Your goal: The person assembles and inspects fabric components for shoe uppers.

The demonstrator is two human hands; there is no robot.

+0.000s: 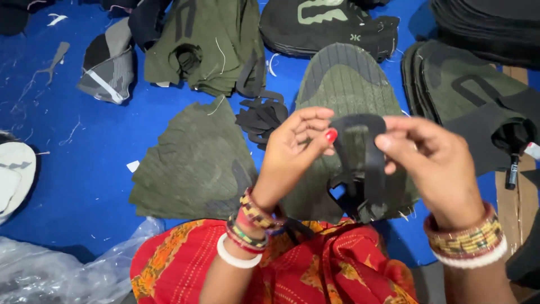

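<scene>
- Left hand and right hand: raised above the lap, each pinching one side of a thin black strip piece between thumb and fingertips; the piece hangs between them, its lower end loose.
- Risk: the limp piece may fold or slip from the pinch, since only its upper edges are held.
- Directly beneath the hands: an olive shoe upper, partly hidden.
- Just left of the left hand: a heap of black strips; a dropped piece could get lost among them.
- Further left: a flat olive panel on the blue mat, with open room.
- Right of the right hand: stacked dark panels, crowding that side.
</scene>
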